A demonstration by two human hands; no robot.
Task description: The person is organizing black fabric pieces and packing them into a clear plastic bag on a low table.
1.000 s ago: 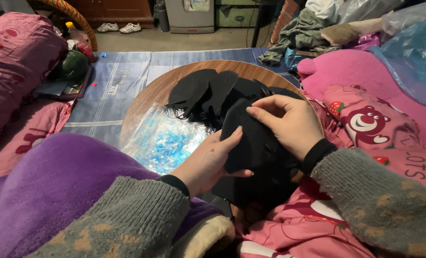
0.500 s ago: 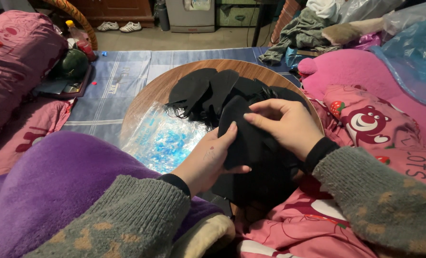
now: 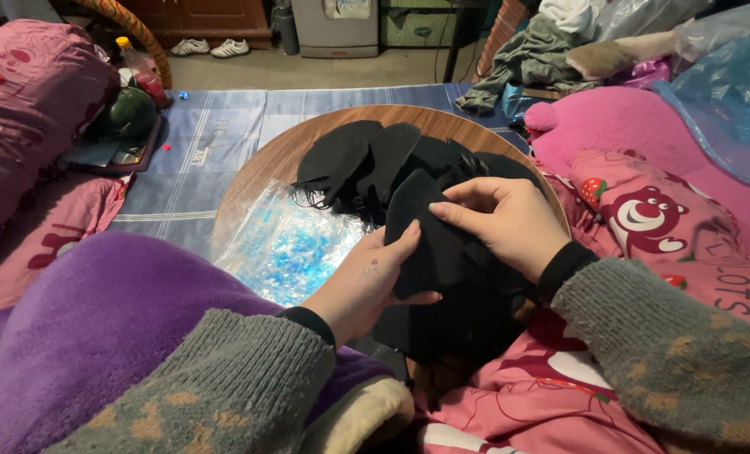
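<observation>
My left hand (image 3: 373,282) and my right hand (image 3: 503,221) together hold a flat black fabric piece (image 3: 429,244) over my lap. The left thumb presses its lower edge and the right fingers pinch its upper part. More black fabric (image 3: 455,324) hangs below the hands. A heap of similar black pieces (image 3: 366,160) lies on the round wooden table (image 3: 270,164) just beyond my hands. A clear plastic bag with blue print (image 3: 286,244) lies on the table beside the left hand.
A purple blanket (image 3: 114,319) covers my left side. Pink bedding with a bear print (image 3: 652,219) lies on the right. A blue striped mat (image 3: 198,126) covers the floor, with a red-capped bottle (image 3: 139,71), shoes (image 3: 211,46) and piled clothes (image 3: 535,59) beyond.
The hands and the black piece stay in nearly the same place. The right fingers have shifted a little along the piece's upper edge.
</observation>
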